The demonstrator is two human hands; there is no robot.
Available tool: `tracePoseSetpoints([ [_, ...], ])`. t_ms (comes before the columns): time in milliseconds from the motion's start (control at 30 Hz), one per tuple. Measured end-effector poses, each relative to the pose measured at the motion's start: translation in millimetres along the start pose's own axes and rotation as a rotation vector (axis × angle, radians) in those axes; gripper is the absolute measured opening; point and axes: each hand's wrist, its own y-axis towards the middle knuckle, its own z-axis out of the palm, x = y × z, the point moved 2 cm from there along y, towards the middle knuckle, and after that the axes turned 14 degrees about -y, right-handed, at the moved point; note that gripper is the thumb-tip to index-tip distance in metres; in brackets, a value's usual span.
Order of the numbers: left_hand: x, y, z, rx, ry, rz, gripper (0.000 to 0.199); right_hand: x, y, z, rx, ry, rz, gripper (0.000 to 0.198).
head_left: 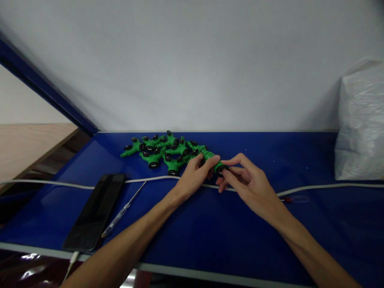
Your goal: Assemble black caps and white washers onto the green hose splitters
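Note:
Between my two hands is a green Y-shaped hose splitter (211, 157) with a black ring at its near end. My left hand (196, 173) is closed round its body, thumb on top. My right hand (247, 180) pinches the black ring end with thumb and forefinger, the thumb at the ring's opening. Part of the splitter is hidden by my fingers. Just left of my hands lies a pile of several like splitters (153, 157), green with black knobs and black rings.
A black phone (95, 212) and a clear-handled screwdriver (123, 210) lie on the blue table (192, 240) at left. A white cable (153, 179) runs across it. A second red-tipped clear tool (295, 199) lies right of my hand. A white plastic bag (361, 124) stands far right.

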Motion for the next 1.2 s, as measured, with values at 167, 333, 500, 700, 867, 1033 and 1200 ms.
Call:
tracePoseSetpoints([
  [167,2.8,1.6,-1.5,-0.005,0.022,-0.027,0.04,-0.6,0.8,0.2,0.036,0.02,-0.005,0.023],
  [333,2.3,2.0,-1.4,0.004,0.044,-0.043,0.042,-4.4,-0.3,-1.3,0.048,0.023,-0.005,0.025],
  [500,1.6,1.5,-1.4,0.012,0.062,-0.034,0.042,-4.0,2.0,-0.9,0.046,0.036,0.002,0.024],
  [700,4.5,3.4,-3.1,0.028,0.085,-0.002,0.044,-2.8,1.4,-0.7,0.042,0.045,-0.001,0.023],
  [867,5.0,2.9,-4.1,0.04,0.109,0.021,0.043,-2.7,0.3,-2.5,0.033,0.043,-0.014,0.021],
  [1033,4.4,2.6,-2.6,0.024,0.047,0.002,0.041,-0.4,0.9,-1.2,0.021,0.064,-0.017,0.022],
  [1200,5.8,1.4,1.4,0.003,-0.279,-0.144,0.038,0.5,-0.5,0.9,-0.046,-0.002,-0.04,0.033],
])
